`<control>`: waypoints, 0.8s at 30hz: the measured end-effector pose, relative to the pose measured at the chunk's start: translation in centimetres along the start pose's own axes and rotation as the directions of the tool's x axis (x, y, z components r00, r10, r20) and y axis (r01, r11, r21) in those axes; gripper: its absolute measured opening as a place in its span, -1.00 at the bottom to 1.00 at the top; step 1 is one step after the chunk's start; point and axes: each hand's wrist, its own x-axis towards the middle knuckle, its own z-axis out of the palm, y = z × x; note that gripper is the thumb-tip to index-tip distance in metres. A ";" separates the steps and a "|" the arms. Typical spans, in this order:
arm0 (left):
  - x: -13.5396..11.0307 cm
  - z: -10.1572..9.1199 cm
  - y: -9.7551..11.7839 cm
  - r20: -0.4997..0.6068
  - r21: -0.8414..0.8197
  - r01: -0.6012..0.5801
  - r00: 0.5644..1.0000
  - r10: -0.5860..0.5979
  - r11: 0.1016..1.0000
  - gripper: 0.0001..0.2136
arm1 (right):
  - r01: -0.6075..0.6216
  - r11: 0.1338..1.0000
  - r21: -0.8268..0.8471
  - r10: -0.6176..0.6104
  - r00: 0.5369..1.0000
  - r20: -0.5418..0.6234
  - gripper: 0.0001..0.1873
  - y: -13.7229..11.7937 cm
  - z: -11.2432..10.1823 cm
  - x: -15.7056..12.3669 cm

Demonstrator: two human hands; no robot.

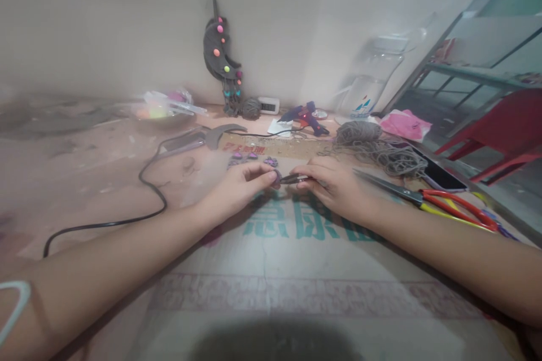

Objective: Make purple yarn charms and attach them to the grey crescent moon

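Note:
My left hand [254, 179] pinches a small purple-and-grey piece [276, 176] between thumb and fingers. Closed around a small dark pointed tool [290, 179], my right hand [326, 183] holds its tip against or very near that piece. Most of the tool is covered by my fingers, so its kind is unclear. Just behind my left hand lie several small grey pieces with purple tops, among them a flower-like one [271, 162]. Both hands are above a printed cardboard sheet [271, 259].
Large scissors [419, 197] with red handles lie by my right forearm, near grey yarn [359, 134] and a phone [440, 172]. A glue gun [307, 117] sits behind, its black cable [152, 180] running left. A decorated grey crescent [218, 48] leans against the wall beside a jar [375, 79].

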 end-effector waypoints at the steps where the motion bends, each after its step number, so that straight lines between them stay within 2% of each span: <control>1: 0.0 0.0 0.0 0.002 0.003 0.001 1.000 -0.001 1.000 -0.73 | 0.007 1.000 0.000 -0.007 1.000 -0.006 -0.65 0.0 0.0 0.0; 9: -0.1 0.1 0.1 0.003 -0.024 0.015 1.000 -0.015 1.000 -0.74 | 0.016 1.000 0.026 -0.015 0.999 -0.030 -0.69 -0.1 0.0 0.0; 12: -0.1 0.2 0.0 0.005 -0.044 0.020 1.000 -0.020 0.999 -0.74 | -0.088 0.994 0.068 0.092 0.995 -0.044 -0.66 -0.3 -0.3 0.0; 15: 0.0 0.2 0.0 -0.009 -0.089 0.017 1.000 -0.018 0.996 -0.76 | -0.218 0.968 0.125 0.231 0.968 -0.102 -0.63 -0.2 -0.3 0.0; 17: 0.0 0.2 -0.1 -0.016 -0.127 0.005 1.000 -0.007 0.992 -0.76 | -0.252 0.957 0.145 0.269 0.956 -0.118 -0.62 0.0 -0.1 0.0; 24: 0.1 0.3 -0.5 -0.030 -0.166 -0.009 1.000 0.004 0.986 -0.82 | -0.206 0.970 0.128 0.210 0.977 -0.023 -0.62 0.0 0.1 0.1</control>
